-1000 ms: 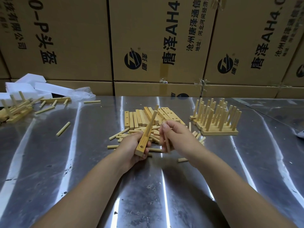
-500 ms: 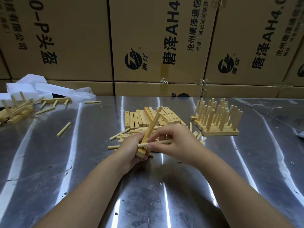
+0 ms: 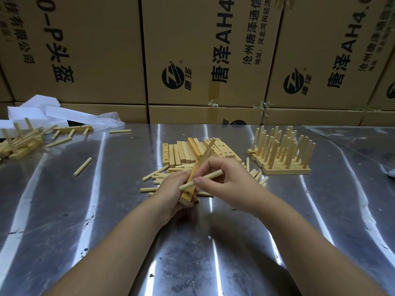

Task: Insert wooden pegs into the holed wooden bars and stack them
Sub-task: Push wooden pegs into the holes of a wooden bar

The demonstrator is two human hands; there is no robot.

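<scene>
At frame centre, the left hand [image 3: 173, 189] grips a holed wooden bar [image 3: 187, 196], tilted up and right. The right hand [image 3: 226, 184] pinches a wooden peg [image 3: 210, 175] with its tip against the bar's face. Both hands partly cover the loose pegs [image 3: 159, 175] on the steel table [image 3: 106, 210]. Behind them lie unfilled bars [image 3: 181, 153]; at right stand pegged bars [image 3: 282, 150]. Cardboard boxes [image 3: 209, 50] fill the background.

Pale honey-yellow bars [image 3: 181, 152] on the streaky silver table [image 3: 106, 210]; behind the table, brown boxes [image 3: 181, 28] printed black, white foam [image 3: 38, 113].
</scene>
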